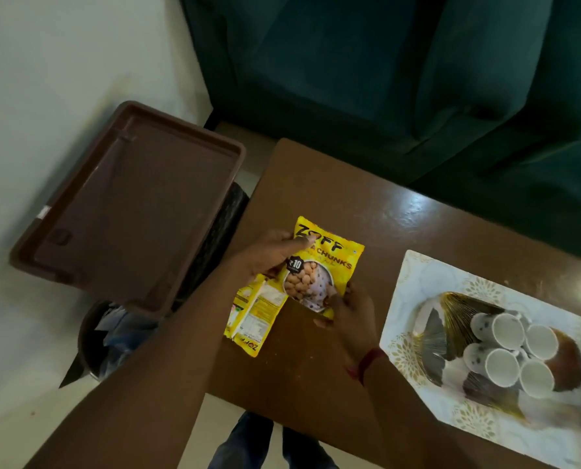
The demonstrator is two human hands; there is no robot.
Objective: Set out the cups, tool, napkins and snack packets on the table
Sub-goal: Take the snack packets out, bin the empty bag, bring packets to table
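A yellow snack packet (329, 265) lies face up near the left end of the brown table (367, 204). My left hand (275, 252) pinches its upper left part with the thumb on top. My right hand (350, 309) grips its lower right corner. Under it, a second yellow packet (253, 316) lies back side up, partly covered. To the right, several small white cups (509, 346) lie in a cluster on a gold and dark plate (451, 316), which rests on a white patterned napkin (414, 289). No tool is visible.
A brown tray (130, 204) sits tilted on a dark bin (102, 336) left of the table. A dark green sofa (400, 69) stands behind the table. My legs (255, 441) show below the table's near edge.
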